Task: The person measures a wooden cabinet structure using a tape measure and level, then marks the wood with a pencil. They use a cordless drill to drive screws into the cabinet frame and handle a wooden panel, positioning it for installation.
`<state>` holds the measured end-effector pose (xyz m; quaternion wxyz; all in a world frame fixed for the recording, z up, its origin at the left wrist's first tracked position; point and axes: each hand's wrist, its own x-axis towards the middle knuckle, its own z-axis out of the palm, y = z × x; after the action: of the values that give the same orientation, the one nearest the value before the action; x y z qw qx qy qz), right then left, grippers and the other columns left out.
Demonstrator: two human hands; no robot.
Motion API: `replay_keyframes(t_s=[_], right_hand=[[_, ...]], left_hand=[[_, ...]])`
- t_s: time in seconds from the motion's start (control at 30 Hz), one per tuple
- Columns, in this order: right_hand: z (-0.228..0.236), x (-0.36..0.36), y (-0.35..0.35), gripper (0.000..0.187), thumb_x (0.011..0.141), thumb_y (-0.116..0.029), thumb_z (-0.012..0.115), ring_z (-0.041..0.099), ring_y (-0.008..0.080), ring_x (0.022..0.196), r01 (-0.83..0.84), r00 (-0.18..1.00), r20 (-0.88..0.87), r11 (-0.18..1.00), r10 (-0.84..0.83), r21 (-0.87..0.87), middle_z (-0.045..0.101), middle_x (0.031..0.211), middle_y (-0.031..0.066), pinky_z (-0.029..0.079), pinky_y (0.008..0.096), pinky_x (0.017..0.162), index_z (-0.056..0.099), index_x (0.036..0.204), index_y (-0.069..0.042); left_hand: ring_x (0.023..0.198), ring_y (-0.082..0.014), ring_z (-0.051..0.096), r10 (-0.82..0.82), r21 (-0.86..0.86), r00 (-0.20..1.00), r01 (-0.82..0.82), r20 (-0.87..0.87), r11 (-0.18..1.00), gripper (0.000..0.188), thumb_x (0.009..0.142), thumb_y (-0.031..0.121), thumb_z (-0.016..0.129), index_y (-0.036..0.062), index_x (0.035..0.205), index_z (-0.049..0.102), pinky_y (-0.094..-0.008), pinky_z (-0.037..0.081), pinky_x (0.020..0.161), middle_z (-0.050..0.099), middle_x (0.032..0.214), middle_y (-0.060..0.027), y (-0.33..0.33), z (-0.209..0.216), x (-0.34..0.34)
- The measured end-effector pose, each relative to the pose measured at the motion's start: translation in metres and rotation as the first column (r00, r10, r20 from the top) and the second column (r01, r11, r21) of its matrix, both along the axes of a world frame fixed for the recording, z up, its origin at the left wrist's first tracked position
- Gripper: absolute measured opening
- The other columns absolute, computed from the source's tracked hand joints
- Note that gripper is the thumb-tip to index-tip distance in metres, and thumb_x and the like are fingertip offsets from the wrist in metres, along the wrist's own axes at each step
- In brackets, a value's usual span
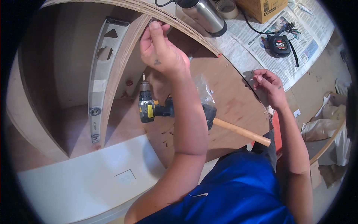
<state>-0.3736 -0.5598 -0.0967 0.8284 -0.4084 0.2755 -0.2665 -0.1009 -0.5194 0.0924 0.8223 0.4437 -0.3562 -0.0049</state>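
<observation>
My left hand (164,50) is raised to the corner where an upright plywood panel (125,61) meets the curved plywood edge (186,26) above it. Its thumb and fingers are pinched together there; whatever small thing they may hold is mostly hidden. My right hand (270,87) hovers by the newspaper-covered surface, fingers curled in against the thumb, and I cannot make out what is in them. Below my left hand a cordless drill (147,106) with a bit fitted lies on the brown board (233,95). A wooden-handled hammer (242,131) rests partly behind my left forearm.
A spirit level (99,89) leans along the upright panel. Clear plastic bag (205,91) lies beyond my forearm. On the newspaper (313,28) sit a tape measure (279,46), a steel bottle (205,16), a tape roll (226,8) and a cardboard box (264,9). A white panel (82,179) lies lower left.
</observation>
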Motion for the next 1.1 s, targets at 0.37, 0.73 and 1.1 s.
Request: replay_keyframes(t_s=[0.37,0.73,1.1], right_hand=[[-0.001,0.000,0.001,0.030,0.102,-0.019,0.070,0.066,0.0111,0.088,-0.013,1.000,0.005,1.000,0.013,0.007,0.070,0.102,0.0034,0.056,0.0283,0.081,0.068,0.125,0.000],[0.002,0.006,0.005,0.028,0.101,-0.017,0.071,0.065,0.0108,0.086,0.010,0.998,-0.066,0.999,-0.014,-0.047,0.070,0.097,0.0017,0.055,0.0273,0.080,0.069,0.123,-0.001],[0.001,0.009,0.011,0.027,0.101,-0.017,0.072,0.065,0.0115,0.085,0.037,0.990,-0.134,0.993,-0.052,-0.114,0.071,0.101,0.0023,0.055,0.0285,0.078,0.069,0.123,-0.001]], left_hand=[[0.084,-0.0148,0.070,-0.042,-0.061,0.999,0.041,-0.008,0.997,0.014,0.098,0.004,0.073,-0.0070,0.106,0.072,-0.0263,0.058,0.080,0.076,0.100,-0.0121,-0.002,0.000,0.002],[0.083,-0.0162,0.071,-0.018,-0.080,0.997,0.012,-0.069,0.997,0.019,0.095,0.005,0.076,-0.0086,0.107,0.073,-0.0266,0.057,0.081,0.076,0.098,-0.0119,-0.002,-0.001,-0.001],[0.086,-0.0148,0.071,-0.039,0.408,0.974,0.129,-0.223,0.904,0.017,0.096,0.001,0.073,-0.0051,0.111,0.070,-0.0301,0.058,0.079,0.075,0.097,-0.0088,0.210,-0.066,-0.042]])
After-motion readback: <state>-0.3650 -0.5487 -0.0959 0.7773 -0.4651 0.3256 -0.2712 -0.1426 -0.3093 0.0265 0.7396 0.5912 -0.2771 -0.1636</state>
